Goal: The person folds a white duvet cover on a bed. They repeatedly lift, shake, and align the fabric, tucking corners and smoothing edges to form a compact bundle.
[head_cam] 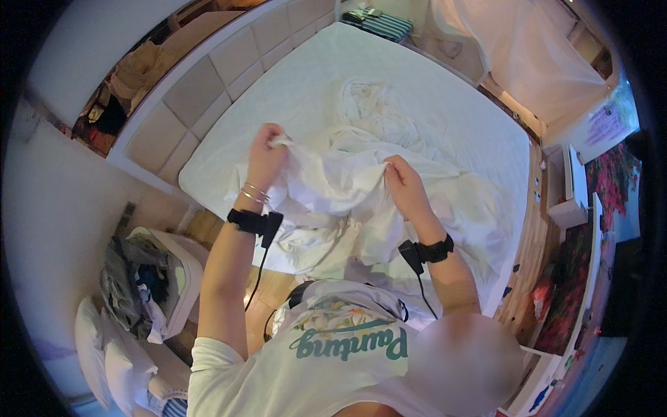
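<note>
Both of my hands grip the edge of a white bed cover (333,190), which sags between them above the bed. My left hand (270,148) pinches it on the headboard side and looks slightly blurred. My right hand (405,182) pinches it between thumb and fingers further right. The rest of the cloth lies crumpled over the near half of the mattress, with a twisted heap (372,107) of white fabric beyond it. Beneath is the mattress (292,83) in a pale fitted covering. A strapped black device sits on each wrist.
A padded headboard (195,91) borders the bed at left. A white basket (190,276) with clothes stands at lower left, near several pillows (122,359). Striped folded fabric (385,26) lies past the far corner. A white cabinet (568,193) is at right, across a strip of wooden floor (536,219).
</note>
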The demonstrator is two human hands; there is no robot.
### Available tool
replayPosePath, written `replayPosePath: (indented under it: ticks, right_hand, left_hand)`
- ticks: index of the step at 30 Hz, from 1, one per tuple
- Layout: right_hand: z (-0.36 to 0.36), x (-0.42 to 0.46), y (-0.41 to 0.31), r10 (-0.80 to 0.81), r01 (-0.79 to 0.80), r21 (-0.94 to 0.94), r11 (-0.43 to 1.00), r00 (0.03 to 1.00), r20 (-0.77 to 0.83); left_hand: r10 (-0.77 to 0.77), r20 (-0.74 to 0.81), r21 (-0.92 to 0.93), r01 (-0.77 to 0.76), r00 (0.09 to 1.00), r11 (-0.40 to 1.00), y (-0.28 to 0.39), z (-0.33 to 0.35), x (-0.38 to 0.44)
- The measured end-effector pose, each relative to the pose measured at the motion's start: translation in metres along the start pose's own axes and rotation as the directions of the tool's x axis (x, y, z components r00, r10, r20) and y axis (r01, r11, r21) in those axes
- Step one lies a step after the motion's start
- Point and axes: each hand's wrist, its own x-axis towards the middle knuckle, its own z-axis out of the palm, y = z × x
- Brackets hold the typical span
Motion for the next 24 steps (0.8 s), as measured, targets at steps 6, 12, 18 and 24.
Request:
replayPosePath:
  ticks: [6, 12, 18, 24]
  right_hand:
    - [0.007, 0.031, -0.05, -0.147, 0.165, -0.055, 0.985, 0.959, 0.242]
    - [-0.004, 0.034, -0.05, -0.126, 0.123, 0.028, 0.992, 0.962, 0.242]
    - [0.026, 0.002, 0.027, -0.03, 0.043, -0.126, 0.991, 0.994, 0.102]
    - [0.041, -0.02, 0.056, 0.171, -0.18, -0.236, 0.955, 0.984, -0.057]
  left_hand:
    - [0.183, 0.56, -0.089, -0.161, 0.808, 0.983, 0.059, 0.068, -0.041]
    - [0.079, 0.618, 0.267, -0.303, 0.782, 0.915, 0.061, 0.077, -0.029]
    - [0.228, 0.453, 0.314, -0.394, 0.862, 0.864, 0.042, 0.083, -0.024]
    - [0.29, 0.407, 0.321, -0.433, 0.866, 0.842, 0.044, 0.082, -0.024]
